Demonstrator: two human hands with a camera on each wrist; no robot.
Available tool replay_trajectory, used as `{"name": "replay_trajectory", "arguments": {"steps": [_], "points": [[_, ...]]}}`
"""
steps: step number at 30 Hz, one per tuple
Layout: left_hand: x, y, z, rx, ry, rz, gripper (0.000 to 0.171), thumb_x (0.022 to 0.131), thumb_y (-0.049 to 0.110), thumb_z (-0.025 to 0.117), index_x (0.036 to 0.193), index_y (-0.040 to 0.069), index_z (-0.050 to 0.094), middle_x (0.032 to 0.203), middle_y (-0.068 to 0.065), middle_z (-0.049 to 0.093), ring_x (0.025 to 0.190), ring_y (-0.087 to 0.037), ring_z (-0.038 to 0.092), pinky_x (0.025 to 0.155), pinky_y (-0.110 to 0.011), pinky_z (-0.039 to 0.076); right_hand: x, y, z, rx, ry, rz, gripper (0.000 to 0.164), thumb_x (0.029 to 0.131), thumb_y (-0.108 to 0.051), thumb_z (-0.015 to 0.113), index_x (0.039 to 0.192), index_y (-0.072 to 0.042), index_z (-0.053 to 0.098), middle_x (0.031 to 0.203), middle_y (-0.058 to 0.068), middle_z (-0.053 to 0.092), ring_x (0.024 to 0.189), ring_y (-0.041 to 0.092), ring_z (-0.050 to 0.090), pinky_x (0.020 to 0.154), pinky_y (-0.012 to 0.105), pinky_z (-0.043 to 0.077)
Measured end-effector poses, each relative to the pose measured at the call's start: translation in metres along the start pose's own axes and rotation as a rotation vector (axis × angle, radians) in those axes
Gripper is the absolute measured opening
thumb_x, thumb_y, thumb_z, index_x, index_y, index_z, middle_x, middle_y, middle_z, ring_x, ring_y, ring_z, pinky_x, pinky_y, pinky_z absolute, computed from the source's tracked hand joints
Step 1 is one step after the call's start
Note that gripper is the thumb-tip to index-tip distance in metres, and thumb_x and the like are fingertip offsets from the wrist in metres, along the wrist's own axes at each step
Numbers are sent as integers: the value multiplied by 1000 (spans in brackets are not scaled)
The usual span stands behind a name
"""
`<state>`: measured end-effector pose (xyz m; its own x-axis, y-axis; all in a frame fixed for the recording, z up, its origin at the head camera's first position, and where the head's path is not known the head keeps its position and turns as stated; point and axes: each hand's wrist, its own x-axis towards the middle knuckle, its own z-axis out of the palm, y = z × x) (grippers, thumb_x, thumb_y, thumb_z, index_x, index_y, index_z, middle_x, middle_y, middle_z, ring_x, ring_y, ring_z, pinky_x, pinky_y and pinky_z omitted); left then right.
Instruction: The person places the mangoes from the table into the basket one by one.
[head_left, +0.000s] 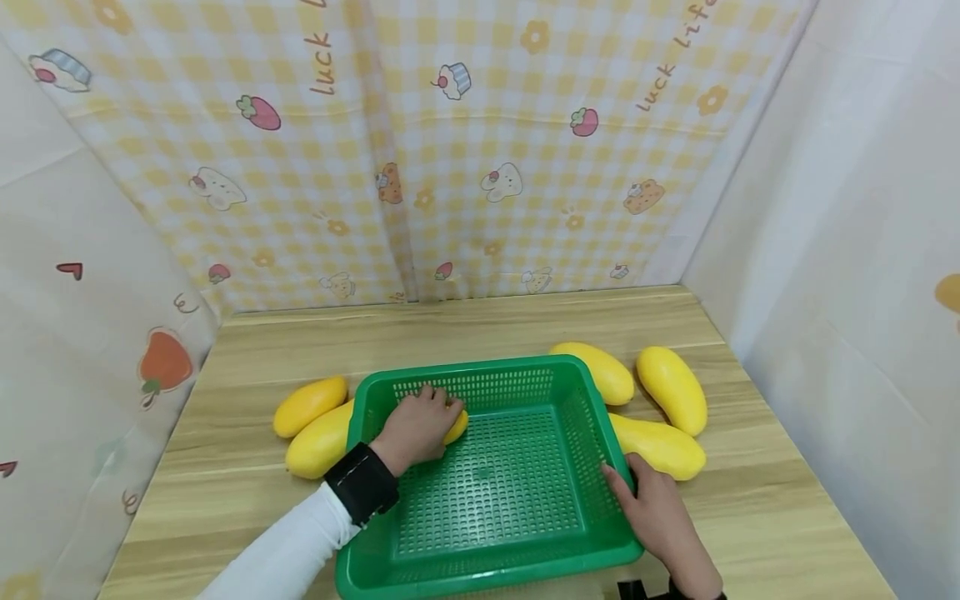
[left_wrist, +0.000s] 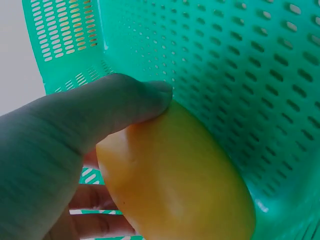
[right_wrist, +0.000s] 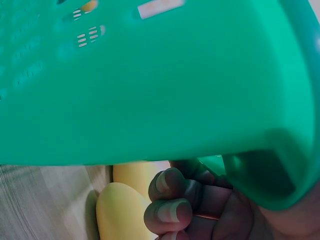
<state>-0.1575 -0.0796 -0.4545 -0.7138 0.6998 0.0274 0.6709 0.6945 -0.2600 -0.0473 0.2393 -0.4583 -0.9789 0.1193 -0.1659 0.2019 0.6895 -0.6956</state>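
On the table, towards its near edge: one green basket [head_left: 487, 567], its walls and floor pierced with small slots; whether its base lay flat on the wood could not be told.
Mangoes: six seen in all, one inside the basket, two left of it, three right of it.
Basket mango: one, the held mango [head_left: 457, 427], at the far left part of the basket, partly covered by fingers; whether it touched the floor could not be told.
Left hand: one [head_left: 420, 429], reaching into the basket and gripping the held mango, the thumb laid over one side and the other fingers round the opposite side.
Right hand: one [head_left: 663, 508], pinching the basket's right rim, thumb over the inner side, the other fingers curled outside beneath the edge.
Left pair: two, the smaller mango [head_left: 309, 407] lying farther back, the larger mango [head_left: 318, 446] just beside it and partly hidden by the basket.
Right trio: three, the back mango [head_left: 600, 375] and the front mango [head_left: 663, 448] partly hidden by the basket, the outer mango [head_left: 672, 392] in full sight.
Wrists: two black straps, one [head_left: 362, 483] on the left over a white sleeve [head_left: 288, 546].
Walls: three, the back one [head_left: 465, 142] in yellow check.
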Motion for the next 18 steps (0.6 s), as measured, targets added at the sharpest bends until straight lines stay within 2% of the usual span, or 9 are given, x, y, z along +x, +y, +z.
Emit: {"name": "replay_trajectory", "arguments": {"steps": [8, 12, 18], "points": [[0, 4, 8, 72, 56, -2, 37, 80, 30, 74, 110, 13, 61, 94, -13, 61, 84, -27, 59, 49, -29, 49, 0, 0, 0, 13, 0, -2, 35, 97, -36, 55, 103, -2, 60, 70, 2, 58, 58, 11, 57, 50, 25, 49], [0, 4, 11, 70, 90, -8, 34, 81, 29, 73, 109, 12, 62, 94, -14, 59, 84, -28, 58, 48, -28, 48, 1, 1, 0, 17, 2, -13, 38, 97, -40, 54, 103, -3, 60, 70, 1, 57, 58, 11, 56, 50, 25, 49], [-3, 3, 14, 78, 100, -10, 34, 79, 27, 75, 106, 10, 62, 94, -12, 56, 81, -26, 57, 47, -27, 47, 0, 0, 1, 30, -8, 4, 37, 97, -39, 54, 102, -3, 60, 69, 1, 57, 58, 11, 56, 50, 25, 49]]}}
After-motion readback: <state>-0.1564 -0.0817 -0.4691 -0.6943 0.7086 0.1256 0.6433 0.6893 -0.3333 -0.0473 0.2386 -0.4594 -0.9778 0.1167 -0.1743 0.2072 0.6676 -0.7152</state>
